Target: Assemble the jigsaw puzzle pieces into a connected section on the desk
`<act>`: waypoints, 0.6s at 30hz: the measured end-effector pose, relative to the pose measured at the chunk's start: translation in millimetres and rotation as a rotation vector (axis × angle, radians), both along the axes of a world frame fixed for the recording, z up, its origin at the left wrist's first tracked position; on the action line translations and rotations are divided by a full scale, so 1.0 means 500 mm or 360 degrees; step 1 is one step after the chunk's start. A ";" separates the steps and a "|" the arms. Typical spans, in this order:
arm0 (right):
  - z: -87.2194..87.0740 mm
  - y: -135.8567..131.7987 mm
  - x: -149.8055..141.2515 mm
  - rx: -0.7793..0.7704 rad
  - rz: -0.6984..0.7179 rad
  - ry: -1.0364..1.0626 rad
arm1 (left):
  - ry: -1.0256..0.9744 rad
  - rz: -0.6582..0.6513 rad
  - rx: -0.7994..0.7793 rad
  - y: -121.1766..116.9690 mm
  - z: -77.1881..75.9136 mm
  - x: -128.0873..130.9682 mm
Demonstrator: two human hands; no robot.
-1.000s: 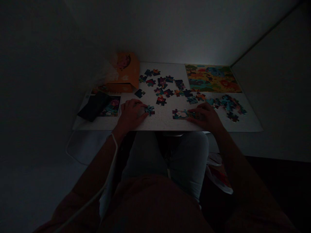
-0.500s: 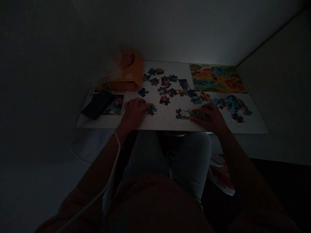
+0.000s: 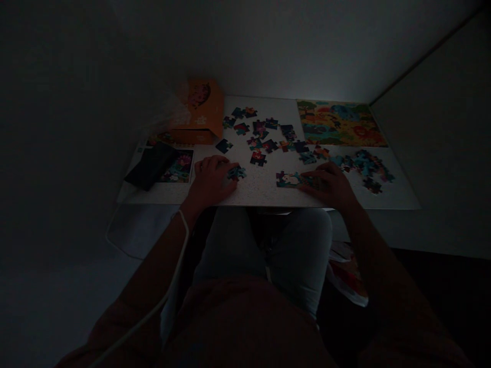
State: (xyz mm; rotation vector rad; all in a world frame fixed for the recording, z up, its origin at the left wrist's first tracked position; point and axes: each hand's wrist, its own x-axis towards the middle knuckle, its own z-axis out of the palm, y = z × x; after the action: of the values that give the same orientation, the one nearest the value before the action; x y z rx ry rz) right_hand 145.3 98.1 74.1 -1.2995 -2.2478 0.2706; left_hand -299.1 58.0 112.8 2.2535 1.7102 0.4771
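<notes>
In the dim head view my left hand point(image 3: 210, 181) rests at the table's front edge, its forefinger and thumb around a dark blue-green puzzle piece point(image 3: 238, 173). Further right, my right hand point(image 3: 332, 184) grips the right end of a short strip of joined puzzle pieces point(image 3: 288, 179) that shows a white figure. Its fingers cover part of that strip. A red puzzle piece point(image 3: 258, 158) lies between the hands, a little farther back. Several loose pieces point(image 3: 260, 128) are spread behind it, and a dark blue piece point(image 3: 224, 146) lies just beyond my left hand.
An orange box point(image 3: 207, 110) stands at the back left beside crumpled clear plastic. In front of it a dark object point(image 3: 151, 166) covers part of a picture card point(image 3: 181, 166). A colourful animal picture point(image 3: 341, 122) lies back right, with a heap of pieces point(image 3: 368, 166) nearer me.
My left thumb has come down and out toward the table's front edge, below the piece. The right hand and its strip stay in place. The whole view has shifted slightly.
</notes>
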 end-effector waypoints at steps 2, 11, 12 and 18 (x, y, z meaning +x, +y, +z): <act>-0.003 0.001 0.000 0.0005 -0.0010 -0.0006 | 0.0021 -0.0012 -0.0004 -0.001 -0.001 0.000; -0.009 0.003 0.005 -0.0003 -0.0039 -0.0022 | 0.0090 0.0183 0.0008 -0.001 0.001 0.013; -0.007 0.003 0.004 -0.0008 -0.0039 -0.0030 | 0.0087 0.0257 0.0019 0.000 0.001 0.014; 0.001 0.000 0.001 -0.0007 -0.0017 -0.0067 | 0.0093 0.0471 0.0056 0.000 0.002 0.015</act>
State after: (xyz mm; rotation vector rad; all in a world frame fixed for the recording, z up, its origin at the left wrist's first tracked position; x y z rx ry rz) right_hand 145.7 98.2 74.5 -1.3307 -2.2759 0.2467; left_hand -291.8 58.1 113.9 2.0628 2.0935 0.5102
